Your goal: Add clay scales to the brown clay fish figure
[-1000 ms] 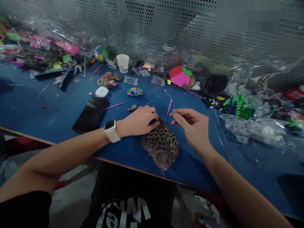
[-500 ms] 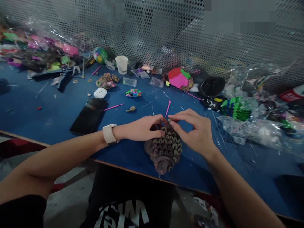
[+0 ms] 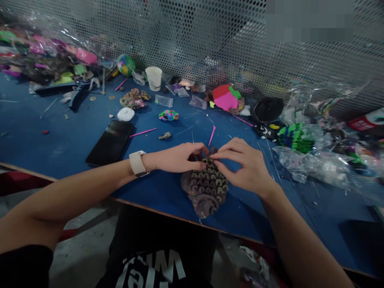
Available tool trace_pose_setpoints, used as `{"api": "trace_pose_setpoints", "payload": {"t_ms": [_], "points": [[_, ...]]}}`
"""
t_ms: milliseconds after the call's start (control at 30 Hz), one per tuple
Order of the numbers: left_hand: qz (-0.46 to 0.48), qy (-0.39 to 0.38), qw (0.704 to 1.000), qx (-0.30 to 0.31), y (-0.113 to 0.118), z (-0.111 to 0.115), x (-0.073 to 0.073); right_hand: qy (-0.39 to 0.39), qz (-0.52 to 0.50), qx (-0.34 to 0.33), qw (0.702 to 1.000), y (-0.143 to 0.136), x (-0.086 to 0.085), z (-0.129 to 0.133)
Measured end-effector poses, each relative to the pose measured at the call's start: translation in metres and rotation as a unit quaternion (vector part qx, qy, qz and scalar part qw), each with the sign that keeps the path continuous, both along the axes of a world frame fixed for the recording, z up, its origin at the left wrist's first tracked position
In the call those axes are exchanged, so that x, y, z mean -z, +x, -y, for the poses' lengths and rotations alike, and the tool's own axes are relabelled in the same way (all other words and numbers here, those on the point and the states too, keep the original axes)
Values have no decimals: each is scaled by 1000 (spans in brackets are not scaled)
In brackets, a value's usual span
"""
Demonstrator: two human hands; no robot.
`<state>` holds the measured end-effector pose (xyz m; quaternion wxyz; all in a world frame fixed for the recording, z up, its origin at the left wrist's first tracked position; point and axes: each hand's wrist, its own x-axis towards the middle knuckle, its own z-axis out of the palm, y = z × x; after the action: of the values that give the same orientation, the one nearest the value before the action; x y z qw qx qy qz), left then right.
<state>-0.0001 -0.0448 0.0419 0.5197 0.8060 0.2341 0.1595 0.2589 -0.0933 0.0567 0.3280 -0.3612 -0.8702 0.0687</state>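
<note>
A grey-brown clay figure [image 3: 205, 186], covered with rows of small curved olive clay strips like scales, lies on the blue table near its front edge. At its far left side, my left hand [image 3: 183, 157] curls its thumb and fingers around the upper part, steadying it. My right hand [image 3: 244, 166] pinches thumb and forefinger together at the figure's top right and touches it there. Whatever small clay piece sits between those fingertips is mostly covered by them. Just beyond the hands lies a pink modelling tool [image 3: 211, 135].
Left of my hands are a black phone [image 3: 110, 143], a white earbud case [image 3: 125, 114] and another pink tool [image 3: 143, 132]. A paper cup [image 3: 154, 78] stands before the perforated metal screen [image 3: 192, 40]. Plastic wrap [image 3: 315, 166] and a green-blue clay piece [image 3: 295, 137] are at right.
My right fingertips have come down from just above the figure, where they pinched a small clay piece, onto its top. My left hand stays on the figure. The view has shifted slightly.
</note>
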Motion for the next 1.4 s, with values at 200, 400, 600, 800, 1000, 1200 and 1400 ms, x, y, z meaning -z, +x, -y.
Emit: {"api": "trace_pose_setpoints", "payload": {"t_ms": [200, 400, 600, 800, 1000, 1200, 1400], "points": [[0, -15, 1000, 7, -1, 0, -3, -15, 3, -8, 1000, -1, 1, 0], [2, -21, 1000, 6, -1, -1, 1, -7, 22, -13, 1000, -1, 1, -1], [-5, -11, 1000, 6, -1, -1, 1, -27, 18, -3, 999, -1, 2, -2], [4, -3, 1000, -1, 0, -1, 1, -55, -12, 11, 998, -4, 5, -2], [14, -40, 999, -4, 0, -2, 2, -85, -27, 12, 996, -6, 4, -1], [22, -32, 997, -72, 2, 1, 4, -105, -89, 50, 989, -10, 3, 0], [27, -35, 992, -115, 4, 2, 8, -217, -188, 138, 948, -16, 22, -6]]}}
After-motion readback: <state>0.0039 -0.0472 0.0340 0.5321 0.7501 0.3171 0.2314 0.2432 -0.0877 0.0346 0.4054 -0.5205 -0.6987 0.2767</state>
